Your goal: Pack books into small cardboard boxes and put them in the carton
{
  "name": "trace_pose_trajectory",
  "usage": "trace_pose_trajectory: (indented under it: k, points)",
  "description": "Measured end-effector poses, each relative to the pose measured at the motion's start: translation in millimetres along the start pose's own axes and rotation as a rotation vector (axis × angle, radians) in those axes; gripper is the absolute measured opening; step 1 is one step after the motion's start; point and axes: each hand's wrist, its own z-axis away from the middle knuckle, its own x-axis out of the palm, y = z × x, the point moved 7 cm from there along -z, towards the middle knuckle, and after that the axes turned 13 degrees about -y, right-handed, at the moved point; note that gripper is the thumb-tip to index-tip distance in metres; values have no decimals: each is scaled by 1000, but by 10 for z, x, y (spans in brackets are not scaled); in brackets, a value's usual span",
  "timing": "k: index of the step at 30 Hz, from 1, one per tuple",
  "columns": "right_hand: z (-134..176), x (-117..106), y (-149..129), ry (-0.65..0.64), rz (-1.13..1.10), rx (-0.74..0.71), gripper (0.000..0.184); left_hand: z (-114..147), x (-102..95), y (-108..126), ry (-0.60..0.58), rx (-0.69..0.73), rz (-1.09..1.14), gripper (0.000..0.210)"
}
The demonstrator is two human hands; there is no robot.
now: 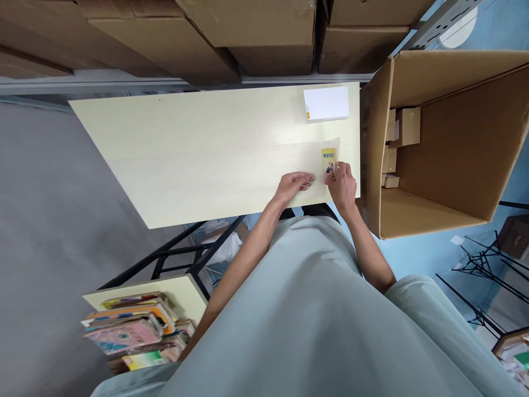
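A white pad point(326, 103) lies near the far right corner of the bench point(198, 154), an open carton point(458, 135) beyond; the right hand point(342, 184) pinches a yellow booklet point(329, 156), the left hand point(295, 184) sits half-curled, empty.

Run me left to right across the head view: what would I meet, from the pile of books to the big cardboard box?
Pile of books → left hand → right hand with the yellow booklet → big open cardboard box.
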Motion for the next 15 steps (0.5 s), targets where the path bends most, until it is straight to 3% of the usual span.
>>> trace_pose_trajectory:
  k: [6, 15]
  points:
    - [6, -2, -26, -25, -5, 1, 21, 15, -30, 2, 52, -3, -30, 54]
    - [30, 37, -78, -21, -21, -30, 24, 20, -22, -13, 21, -19, 4, 25]
